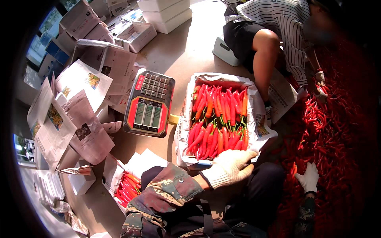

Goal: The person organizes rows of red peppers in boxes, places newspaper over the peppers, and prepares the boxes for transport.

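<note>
Red chili peppers [206, 139] lie in two rows, one above the other, in a paper-lined box [251, 85] in front of me. Some of them are more orange, and green stems meet near the middle. My left hand [230, 168], in a cream knit glove, is at the box's near edge beside the lower row. Its fingers point right, apart from the thumb, with nothing visible between them. Over to the right, my gloved right hand [308, 178] rests on a large heap of loose red peppers [325, 137], fingers spread. Whatever lies under its palm is hidden.
A digital scale [149, 103] stands left of the box. Newspaper-lined boxes and loose sheets [85, 127] crowd the left. Another pepper box [127, 188] sits by my left arm. White foam boxes [166, 16] are stacked behind. A co-worker in a striped shirt [274, 20] reaches into the heap.
</note>
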